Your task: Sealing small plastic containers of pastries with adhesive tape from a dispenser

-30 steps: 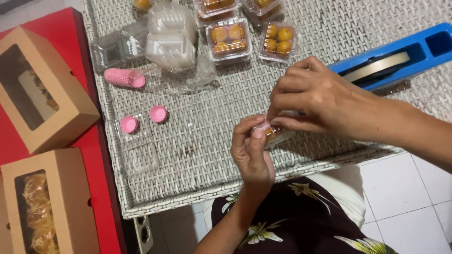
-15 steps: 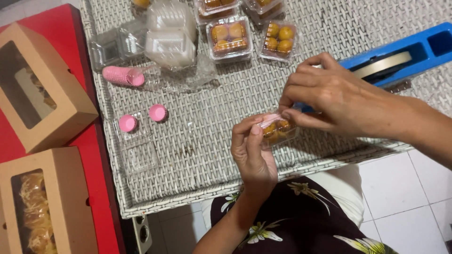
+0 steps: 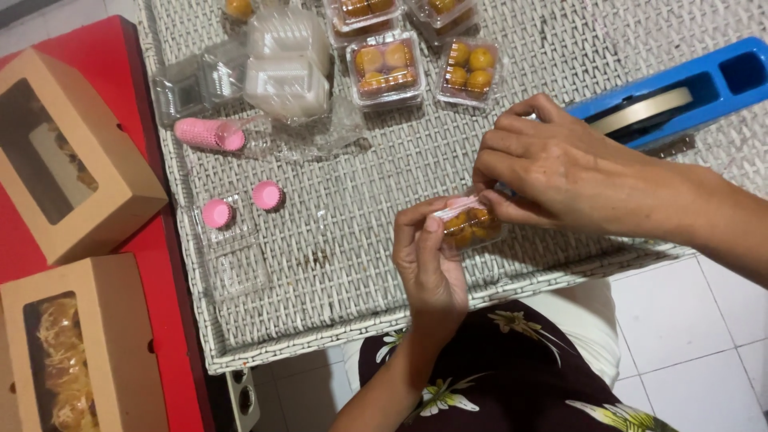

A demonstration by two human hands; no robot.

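A small clear plastic box of yellow pastries [image 3: 470, 224] is held just above the white wicker table [image 3: 336, 264], near its front edge. My left hand [image 3: 428, 264] grips the box from the left, thumb and fingers on its lid edge. My right hand [image 3: 552, 172] closes over the box from the right, fingertips on its top. A strip of pale tape runs along the lid between both hands. A blue tape dispenser [image 3: 680, 92] lies just behind my right hand.
Filled clear boxes [image 3: 386, 68] and a stack of empty ones [image 3: 286, 68] sit at the table's back. An open clear box with a pink paper cup [image 3: 218, 213], another cup [image 3: 267, 194] and a cup stack [image 3: 210, 134] lie left. Brown window boxes [image 3: 68, 152] rest on a red surface.
Both hands have turned and lifted the small box a little, showing more of the pastries. My right hand's fingers have shifted along the lid.
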